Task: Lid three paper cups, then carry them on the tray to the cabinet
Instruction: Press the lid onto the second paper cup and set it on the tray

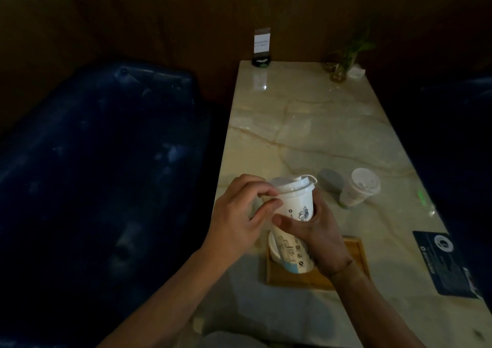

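I hold a white printed paper cup point(295, 209) above the wooden tray point(356, 257). My right hand point(316, 238) grips the cup's body from the right. My left hand point(245, 214) pinches the rim of the white plastic lid point(291, 184) sitting on top of that cup. A second white object point(273, 249), partly hidden behind the held cup, lies on the tray's left side. Another lidded cup point(359, 188) stands on the marble table point(306, 124) to the right, beyond the tray.
A dark blue padded seat point(93, 174) runs along the table's left edge. A dark printed card point(447, 262) lies at the table's right edge. At the far end stand a sign holder point(262, 46) and a glass with a plant point(343, 60).
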